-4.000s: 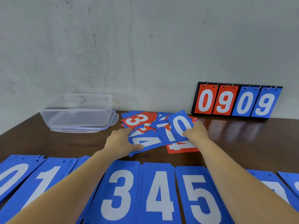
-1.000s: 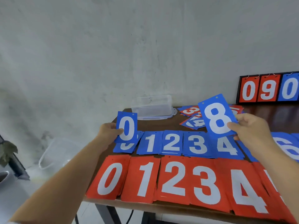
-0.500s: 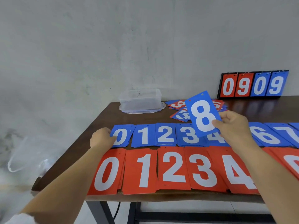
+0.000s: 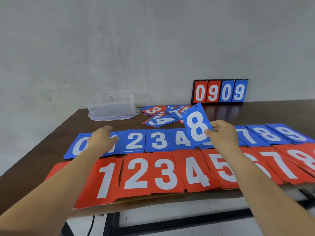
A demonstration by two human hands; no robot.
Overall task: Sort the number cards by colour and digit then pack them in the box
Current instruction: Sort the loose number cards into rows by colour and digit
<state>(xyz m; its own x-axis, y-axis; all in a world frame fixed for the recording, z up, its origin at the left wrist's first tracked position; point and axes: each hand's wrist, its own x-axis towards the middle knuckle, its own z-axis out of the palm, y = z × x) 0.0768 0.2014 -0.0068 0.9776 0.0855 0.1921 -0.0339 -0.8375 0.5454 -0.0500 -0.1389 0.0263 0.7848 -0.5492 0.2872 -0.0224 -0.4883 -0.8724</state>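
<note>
The blue 8 card [image 4: 196, 124] is up off the counter [image 4: 129, 125], tilted, above the blue 4 and 5 stacks. The right hand [image 4: 224, 135] pinches it at its right edge, thumb on the face and fingers [image 4: 215, 127] curled behind. It looks like a thin, stiff, light sheet, smooth enough to slide off a stack, so an edge pinch suits it. From flat, I judge a corner would need lifting first. Its stack, the blue 8s [image 4: 267, 135], lies further right in the blue row [image 4: 158, 140]. The left hand [image 4: 102, 140] is relaxed and holds nothing, over the blue 0 and 1; whether it touches them I cannot tell. Nearer lies the red row [image 4: 163, 174]. Beyond are the unsorted pile [image 4: 162, 116], the box [image 4: 111, 106] and a scoreboard [image 4: 220, 91].
</note>
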